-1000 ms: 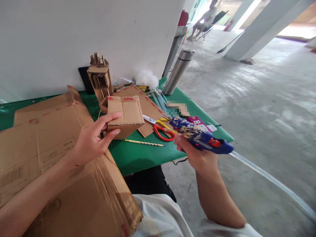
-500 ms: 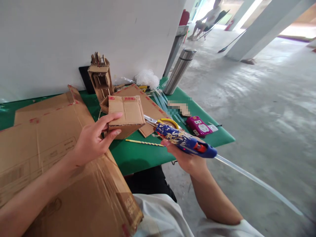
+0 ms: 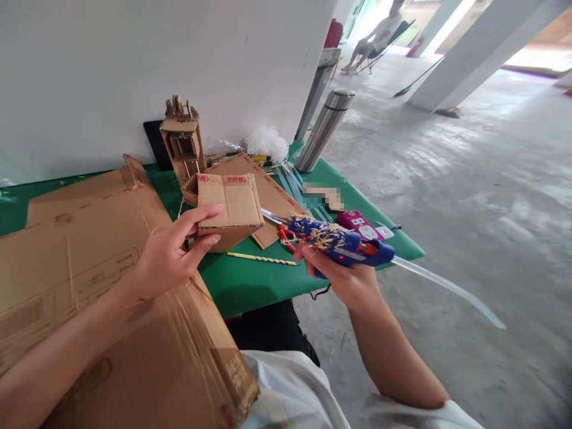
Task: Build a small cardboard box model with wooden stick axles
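Observation:
My left hand [image 3: 172, 256] pinches the near left side of a small cardboard box [image 3: 230, 199], thumb below and fingers on top. In my right hand [image 3: 344, 277] is a blue glue gun [image 3: 330, 238] crusted with dried glue, a clear glue stick [image 3: 451, 292] trailing from its back. Its nozzle points left, toward the box's right edge; whether it touches cannot be made out. Scissors [image 3: 287, 237] with red and yellow handles lie partly hidden behind the gun. A striped pencil [image 3: 261, 259] rests on the green tabletop [image 3: 241, 286] below the box.
A large cardboard sheet [image 3: 102, 250] covers the left. Behind the box stands a cardboard structure [image 3: 181, 140]. Farther right are a steel flask [image 3: 325, 131], clear glue sticks [image 3: 295, 185], a purple power socket [image 3: 357, 223] and a cardboard piece [image 3: 272, 179]. A person [image 3: 379, 36] sits far back.
The glue gun has shifted slightly right and tilted flatter, its trailing glue stick swinging up. More of the scissors' red handle shows. My left hand and the box have hardly moved.

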`<state>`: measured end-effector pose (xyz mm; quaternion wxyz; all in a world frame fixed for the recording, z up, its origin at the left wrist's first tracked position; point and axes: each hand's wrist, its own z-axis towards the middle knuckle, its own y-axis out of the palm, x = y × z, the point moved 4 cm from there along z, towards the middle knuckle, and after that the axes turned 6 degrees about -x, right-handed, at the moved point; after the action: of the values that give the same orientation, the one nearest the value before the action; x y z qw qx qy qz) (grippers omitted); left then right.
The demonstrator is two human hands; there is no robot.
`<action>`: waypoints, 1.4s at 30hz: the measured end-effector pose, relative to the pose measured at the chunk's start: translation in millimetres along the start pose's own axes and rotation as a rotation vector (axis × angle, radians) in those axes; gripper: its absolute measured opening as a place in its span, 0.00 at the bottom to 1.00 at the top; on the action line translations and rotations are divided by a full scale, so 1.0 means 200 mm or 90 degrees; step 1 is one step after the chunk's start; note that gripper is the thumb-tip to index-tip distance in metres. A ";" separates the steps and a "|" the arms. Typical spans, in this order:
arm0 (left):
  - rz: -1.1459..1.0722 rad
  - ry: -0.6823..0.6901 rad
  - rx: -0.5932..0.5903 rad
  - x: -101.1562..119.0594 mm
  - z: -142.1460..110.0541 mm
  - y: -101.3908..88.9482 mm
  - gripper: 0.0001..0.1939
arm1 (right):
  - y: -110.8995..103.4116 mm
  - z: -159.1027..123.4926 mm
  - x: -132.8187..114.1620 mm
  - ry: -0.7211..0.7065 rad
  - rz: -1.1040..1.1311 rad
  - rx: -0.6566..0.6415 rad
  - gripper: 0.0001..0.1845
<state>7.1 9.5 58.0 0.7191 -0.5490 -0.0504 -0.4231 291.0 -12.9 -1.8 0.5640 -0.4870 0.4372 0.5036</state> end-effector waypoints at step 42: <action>-0.017 0.017 -0.001 -0.01 0.02 0.00 0.22 | -0.44 0.82 0.51 0.036 -0.639 -0.002 0.29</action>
<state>7.8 13.1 58.7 0.7137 -0.5430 -0.0478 -0.4399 389.4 162.3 -68.6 0.7239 -0.6515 0.1634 0.1574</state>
